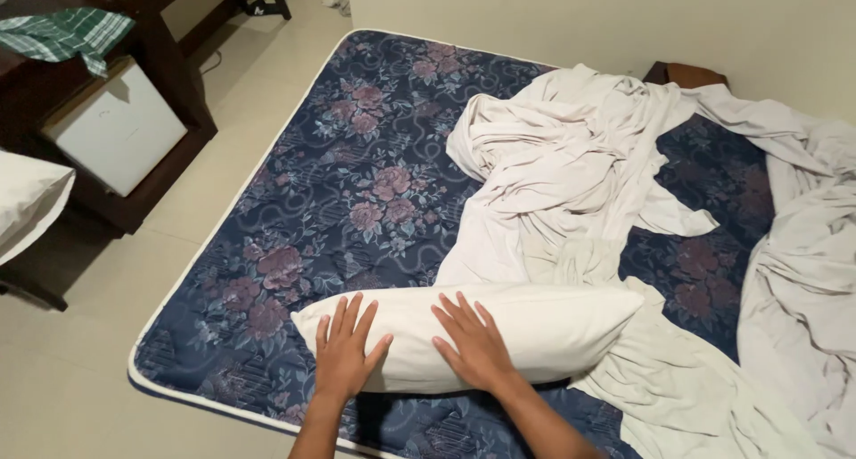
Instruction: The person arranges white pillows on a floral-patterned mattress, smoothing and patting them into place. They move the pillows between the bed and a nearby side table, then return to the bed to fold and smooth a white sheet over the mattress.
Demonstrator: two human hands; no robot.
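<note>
A white pillow [544, 321] lies across the near part of a bare mattress [357, 156] with a dark blue floral cover. My left hand [346, 350] rests flat on the pillow's left end, fingers spread. My right hand [473, 339] lies flat on the pillow near its middle, fingers apart too. Neither hand grips anything. A crumpled white sheet [571, 165] is heaped on the mattress beyond the pillow and runs down under the pillow's right end.
More rumpled white bedding [802, 272] covers the mattress's right side. A dark wooden cabinet [169, 75] with a white box [116, 129] stands left on the tiled floor [80, 370]; a green checked cloth [62, 33] lies on top. A cream wall [624, 22] backs the bed.
</note>
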